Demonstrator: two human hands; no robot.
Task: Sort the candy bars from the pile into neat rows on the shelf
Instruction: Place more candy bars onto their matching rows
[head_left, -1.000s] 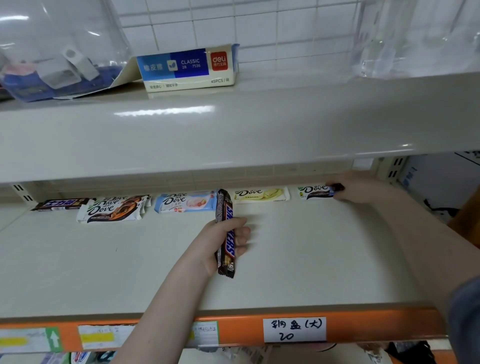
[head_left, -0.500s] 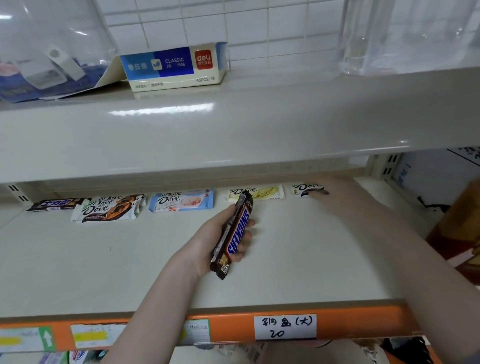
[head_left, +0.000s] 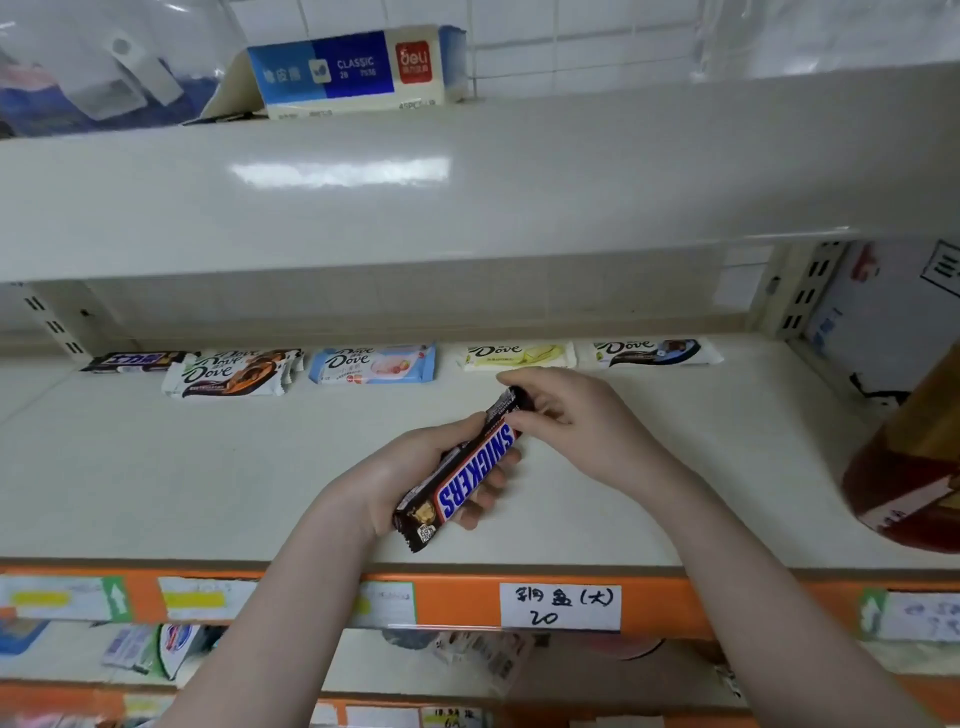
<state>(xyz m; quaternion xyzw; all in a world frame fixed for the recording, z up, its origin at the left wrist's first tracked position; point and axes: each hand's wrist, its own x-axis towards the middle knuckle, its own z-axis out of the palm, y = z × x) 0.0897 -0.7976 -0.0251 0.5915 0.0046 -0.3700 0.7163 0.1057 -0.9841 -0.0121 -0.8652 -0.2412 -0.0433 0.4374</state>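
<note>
Along the back of the shelf (head_left: 156, 467) sits a row of Dove bars (head_left: 371, 362). Out front, the left hand (head_left: 415, 478) is wrapped around a Snickers (head_left: 467, 467), held above the shelf, while the right hand (head_left: 582, 421) pinches its far end. Looks light and fairly stiff (glossy wrapper, probably slippery), so I'd grab mid-bar, not the crimped ends.

The cream-painted metal shelf (head_left: 156, 478) looks smooth with a soft sheen, and the upper cream shelf board (head_left: 467, 197) is glossier, throwing back a bright light streak. The brown Snickers bar in shiny plastic wrap (head_left: 467, 475) catches glare, same with the slick Dove bar wrappers (head_left: 371, 364). The white handwritten paper label (head_left: 560, 606) is matt, stuck on a smooth orange shelf-edge strip (head_left: 452, 603). The blue-and-white cardboard box (head_left: 353, 70) up top looks semi-gloss.
</note>
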